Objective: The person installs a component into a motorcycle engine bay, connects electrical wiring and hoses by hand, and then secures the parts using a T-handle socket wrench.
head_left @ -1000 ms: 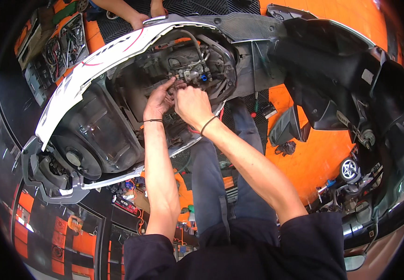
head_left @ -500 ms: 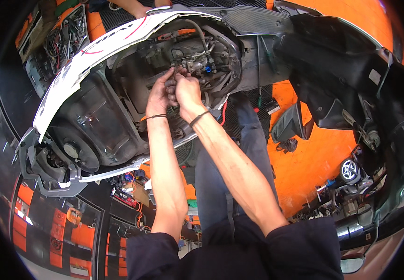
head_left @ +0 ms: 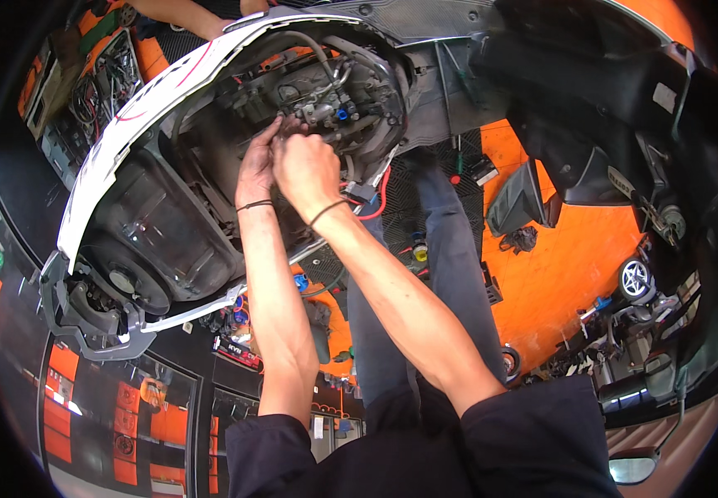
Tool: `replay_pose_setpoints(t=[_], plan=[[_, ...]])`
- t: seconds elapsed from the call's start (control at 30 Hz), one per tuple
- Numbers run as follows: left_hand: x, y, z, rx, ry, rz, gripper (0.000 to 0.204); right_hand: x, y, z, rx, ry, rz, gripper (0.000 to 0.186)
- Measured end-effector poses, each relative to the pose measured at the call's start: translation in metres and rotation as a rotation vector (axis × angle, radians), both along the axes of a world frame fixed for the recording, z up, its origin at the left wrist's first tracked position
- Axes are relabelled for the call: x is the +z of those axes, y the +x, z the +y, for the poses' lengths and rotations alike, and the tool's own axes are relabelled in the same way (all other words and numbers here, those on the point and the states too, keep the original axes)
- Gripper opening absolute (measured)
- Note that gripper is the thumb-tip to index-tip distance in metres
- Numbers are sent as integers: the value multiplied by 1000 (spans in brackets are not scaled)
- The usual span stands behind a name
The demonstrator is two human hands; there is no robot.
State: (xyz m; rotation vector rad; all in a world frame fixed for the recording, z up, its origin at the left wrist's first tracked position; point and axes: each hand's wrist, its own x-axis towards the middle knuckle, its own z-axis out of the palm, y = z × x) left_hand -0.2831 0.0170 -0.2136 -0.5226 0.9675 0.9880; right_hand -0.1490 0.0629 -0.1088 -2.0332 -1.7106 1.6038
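Note:
A scooter without its seat lies before me, its engine bay open inside a white body panel (head_left: 97,178). Both hands reach into the bay and meet next to a metal engine fitting (head_left: 319,112) that carries a blue cap (head_left: 342,114). My left hand (head_left: 257,168) is closed at the fingertips, thumb against the fingers, close beside the other hand. Curled into a near fist, my right hand (head_left: 309,173) covers its own fingertips. Whatever is between the fingers of either hand is hidden. A black hose (head_left: 313,48) arches above the fitting.
A black tank (head_left: 164,228) fills the scooter's left part. Another person's arm (head_left: 180,15) shows behind the white panel, near a tray of tools (head_left: 110,83). A long screwdriver (head_left: 459,158) stands right of the bay. Black plastic panels (head_left: 575,100) hang at right; a loose dark cover (head_left: 521,199) lies on the orange floor.
The view has shifted, so the scooter's engine bay and both hands appear further left and slightly lower. My right hand has turned, its back now showing more. The other person's arm has moved left.

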Motion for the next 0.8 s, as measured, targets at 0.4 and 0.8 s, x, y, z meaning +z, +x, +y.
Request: replay_pose_setpoints(t=[0.4, 0.8], plan=[[-2, -9, 3, -1, 59, -183, 30, -22, -25, -2, -1678, -1250, 1403, 33], [12, 3, 2, -11, 93, 71, 27, -7, -3, 19, 153, 170, 46, 44]])
